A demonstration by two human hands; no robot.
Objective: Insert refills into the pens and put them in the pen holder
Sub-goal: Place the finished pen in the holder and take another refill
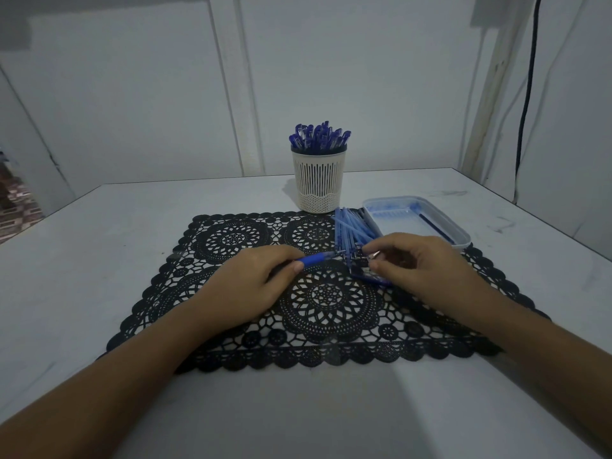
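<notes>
Left hand (251, 283): curled round the rear part of a blue pen (318, 259), thumb on top, low over the black lace mat (328, 299).
Right hand (420, 263): fingertips pinched on a small shiny piece (373, 255) just off the pen's front end. It is too small to tell whether it is a refill tip or a nose cone.
Pen, place: between the two hands, its front sticking out past the left thumb.
Pen, axis: long axis nearly level, running from left hand to right hand; front end points at the right fingertips.
Loose pile (351, 226): pale blue barrels or refills, just beyond the gap between the hands.
Tray (463, 240): beyond the right hand, with one dark refill inside.
Pen holder (318, 183): well beyond both hands, upright, packed with pens.
Step, my reading: fitting the piece to the pen.
Risk, alignment: if the piece meets the opening off-axis, it may jam or slip from the pinch.
Risk, loss: a dropped small piece could lodge in the mat's holes or vanish into the pile.
Risk, pile: the right fingers work close by it, so a careless sweep may scatter it across the tabletop (99, 260).
Risk, holder: it is crowded, so forcing in another pen may wedge or tip it.
</notes>
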